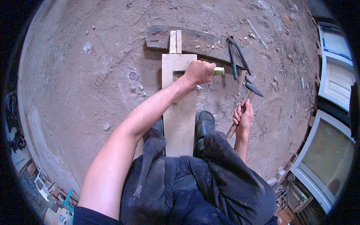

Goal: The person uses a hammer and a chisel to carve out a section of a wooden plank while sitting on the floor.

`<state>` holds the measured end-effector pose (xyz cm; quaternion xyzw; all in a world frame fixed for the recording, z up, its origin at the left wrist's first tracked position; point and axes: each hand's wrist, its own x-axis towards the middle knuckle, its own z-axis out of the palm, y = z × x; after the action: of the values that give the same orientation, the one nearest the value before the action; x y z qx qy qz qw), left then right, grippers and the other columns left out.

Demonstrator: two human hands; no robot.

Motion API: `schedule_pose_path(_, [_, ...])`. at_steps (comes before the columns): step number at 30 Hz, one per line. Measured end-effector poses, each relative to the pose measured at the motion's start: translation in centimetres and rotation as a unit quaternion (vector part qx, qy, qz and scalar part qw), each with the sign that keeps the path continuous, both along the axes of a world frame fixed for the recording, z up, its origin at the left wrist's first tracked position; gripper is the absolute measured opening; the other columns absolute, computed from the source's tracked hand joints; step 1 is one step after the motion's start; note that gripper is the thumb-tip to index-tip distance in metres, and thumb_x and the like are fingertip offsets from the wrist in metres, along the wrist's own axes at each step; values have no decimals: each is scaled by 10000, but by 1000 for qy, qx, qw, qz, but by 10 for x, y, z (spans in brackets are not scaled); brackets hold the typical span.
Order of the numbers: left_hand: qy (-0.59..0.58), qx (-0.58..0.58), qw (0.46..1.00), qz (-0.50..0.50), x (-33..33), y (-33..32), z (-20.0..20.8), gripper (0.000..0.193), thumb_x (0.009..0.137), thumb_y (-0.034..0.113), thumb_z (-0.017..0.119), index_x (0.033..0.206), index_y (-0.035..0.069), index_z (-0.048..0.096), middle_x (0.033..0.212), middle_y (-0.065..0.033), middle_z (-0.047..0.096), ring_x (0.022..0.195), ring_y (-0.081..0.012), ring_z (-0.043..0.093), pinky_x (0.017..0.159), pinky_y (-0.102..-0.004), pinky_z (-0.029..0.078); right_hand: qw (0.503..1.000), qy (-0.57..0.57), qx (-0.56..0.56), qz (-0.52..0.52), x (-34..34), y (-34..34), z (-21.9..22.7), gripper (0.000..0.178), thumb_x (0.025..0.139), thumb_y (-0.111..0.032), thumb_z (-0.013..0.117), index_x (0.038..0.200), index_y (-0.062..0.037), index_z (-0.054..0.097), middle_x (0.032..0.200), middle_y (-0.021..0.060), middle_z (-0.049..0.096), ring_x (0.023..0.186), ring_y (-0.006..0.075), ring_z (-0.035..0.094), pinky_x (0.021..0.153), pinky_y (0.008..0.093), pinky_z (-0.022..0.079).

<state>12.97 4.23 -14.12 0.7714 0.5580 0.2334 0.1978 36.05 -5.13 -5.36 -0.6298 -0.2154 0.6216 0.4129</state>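
My left hand [201, 72] is closed around a chisel, whose pale yellow-green handle end [218, 71] sticks out to the right of the fist. A dark strip on the left of the fist looks like its blade, lying low across a pale wooden board [179, 123]; whether it touches the wood is hard to tell. The board runs lengthwise between my legs, away from me. Off to the right, my right hand [244, 115] grips the wooden handle of a hammer [255, 89], its dark metal head pointing away from me, apart from the chisel.
Beyond the board lies a dark, weathered plank [202, 40] with two narrow wood strips [175, 42] and wood chips on it. Long-handled pincers [235, 70] with a green grip rest at its right end. White-framed windows [326, 161] stand at the right; debris dots the dirt floor.
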Motion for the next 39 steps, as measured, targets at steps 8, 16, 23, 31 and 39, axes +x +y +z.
schedule_pose_path(8, [59, -65, 971, -221, -7, -22, 2, 155, 680, 234, 661, 791, 128, 641, 690, -126, 660, 650, -331, 665, 560, -458, 528, 1000, 9, -2, -6, 1, -1, -4, 306, 996, -419, 407, 859, -144, 416, 508, -34, 314, 341, 60, 262, 289, 225, 205])
schedule_pose_path(16, [-22, -45, 945, -323, 3, -61, 25, 208, 591, 227, 692, 741, 106, 612, 651, -102, 643, 642, -313, 656, 557, -445, 517, 1000, 10, -3, 0, -5, -2, -2, 300, 998, -412, 408, 865, -143, 424, 506, -33, 325, 340, 59, 264, 290, 224, 208])
schedule_pose_path(23, [-75, 31, 961, -265, 23, -56, 13, 184, 595, 205, 665, 709, 93, 575, 621, -103, 626, 608, -307, 648, 523, -430, 504, 1000, 7, -9, -3, -7, -1, 1, 305, 998, -414, 409, 861, -142, 422, 511, -37, 321, 339, 57, 266, 289, 219, 212])
schedule_pose_path(31, [-90, 81, 962, -247, 21, -32, 12, 199, 598, 218, 659, 695, 118, 517, 609, -50, 597, 572, -277, 630, 474, -414, 497, 1000, -2, -11, -9, -2, -1, -1, 314, 996, -425, 401, 863, -141, 429, 514, -36, 321, 341, 59, 272, 290, 219, 213])
schedule_pose_path(39, [-72, 72, 970, -220, 27, -24, 6, 162, 640, 227, 644, 681, 124, 526, 608, -57, 608, 546, -288, 631, 459, -415, 497, 1000, -5, -26, -9, -3, -1, 0, 305, 990, -424, 418, 876, -142, 433, 508, -34, 321, 340, 63, 269, 293, 220, 203])
